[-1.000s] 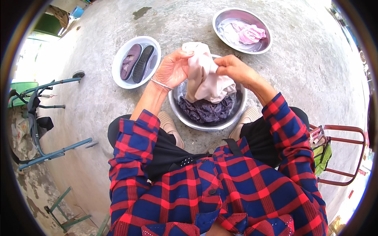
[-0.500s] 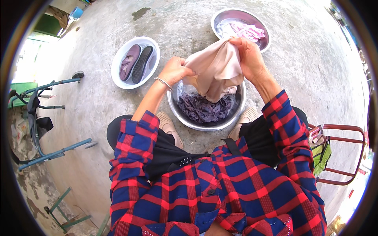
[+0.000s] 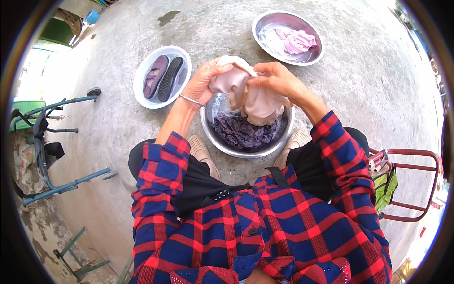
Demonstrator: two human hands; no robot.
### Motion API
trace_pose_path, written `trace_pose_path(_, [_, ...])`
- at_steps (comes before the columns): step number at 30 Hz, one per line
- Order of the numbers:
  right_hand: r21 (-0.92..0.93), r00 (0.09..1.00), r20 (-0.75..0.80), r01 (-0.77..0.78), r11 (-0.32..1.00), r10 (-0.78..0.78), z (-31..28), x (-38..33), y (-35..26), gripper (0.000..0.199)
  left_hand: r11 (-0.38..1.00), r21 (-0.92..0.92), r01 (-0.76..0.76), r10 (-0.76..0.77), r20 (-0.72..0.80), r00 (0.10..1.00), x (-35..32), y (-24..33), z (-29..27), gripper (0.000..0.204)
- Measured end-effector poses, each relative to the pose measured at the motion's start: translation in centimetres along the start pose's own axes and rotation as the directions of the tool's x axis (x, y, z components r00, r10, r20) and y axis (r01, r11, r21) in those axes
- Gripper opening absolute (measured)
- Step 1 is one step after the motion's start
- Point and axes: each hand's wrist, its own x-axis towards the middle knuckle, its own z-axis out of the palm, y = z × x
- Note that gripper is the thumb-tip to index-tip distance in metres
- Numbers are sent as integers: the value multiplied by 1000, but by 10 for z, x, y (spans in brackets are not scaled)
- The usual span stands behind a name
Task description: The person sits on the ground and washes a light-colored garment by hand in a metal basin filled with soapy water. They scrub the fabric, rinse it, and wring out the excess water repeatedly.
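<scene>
The beige cloth (image 3: 267,105) hides part of the middle basin (image 3: 243,154); the near edge cuts off the plaid shirt (image 3: 283,227).

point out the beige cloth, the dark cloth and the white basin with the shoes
Beige cloth (image 3: 264,103), head view: on its hanging lower part
Dark cloth (image 3: 243,132), head view: on the middle of its heap
White basin (image 3: 138,83), head view: on its left side wall

A pale pinkish-beige cloth (image 3: 266,103), smooth with a soft sheen, is bunched and creased between the fingers of the left hand (image 3: 201,81) and those of the right hand (image 3: 280,82). One rounded fold bulges just beside the left fingers, while the rest hangs rumpled and loose below the right fingers.
</scene>
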Motion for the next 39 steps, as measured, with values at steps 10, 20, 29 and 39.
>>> trace_pose_path(10, [569,999,-38,19,822,3,3,-5,-31,15,775,625,99,-129,3,992,5,-24,-5,57])
trace_pose_path(20, [883,978,-202,159,442,52,-23,-2,-31,23,772,472,427,-378,-201,904,0,-57,-13,48])
trace_pose_path(29, [925,940,-192,77,371,283,-41,1,13,32,905,-425,27,-3,56,998,-7,-32,-20,63])
trace_pose_path(39, [632,960,-280,201,749,-22,41,-12,-26,18,785,-598,-162,44,-208,977,6,-39,-8,41])
